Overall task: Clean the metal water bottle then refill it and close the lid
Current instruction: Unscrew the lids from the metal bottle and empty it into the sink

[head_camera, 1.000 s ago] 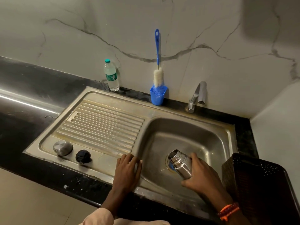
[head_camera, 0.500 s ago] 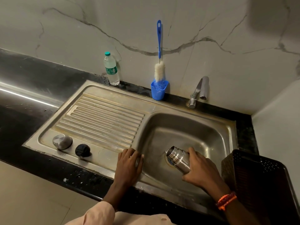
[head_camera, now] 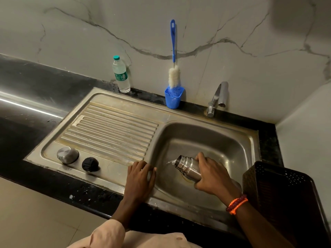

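My right hand (head_camera: 212,174) grips the metal water bottle (head_camera: 187,168) over the sink basin (head_camera: 231,145). The bottle is tipped far over with its open threaded mouth pointing left, and a thin stream of water runs out of it. My left hand (head_camera: 140,178) rests flat on the sink rim at the basin's left edge, fingers straight. On the draining board (head_camera: 111,129) lie the bottle's steel cap (head_camera: 67,154) and black inner stopper (head_camera: 90,164). A blue-handled bottle brush (head_camera: 173,56) stands in a blue cup (head_camera: 172,98) at the wall.
A chrome tap (head_camera: 217,98) stands behind the basin at the wall. A clear plastic water bottle (head_camera: 121,75) with a green cap stands on the black counter (head_camera: 26,108). A dark perforated basket (head_camera: 283,194) sits at the right, close to my right forearm.
My right hand has tipped the metal bottle further over to the left, and water now pours from its mouth into the basin. My left hand has stayed on the rim.
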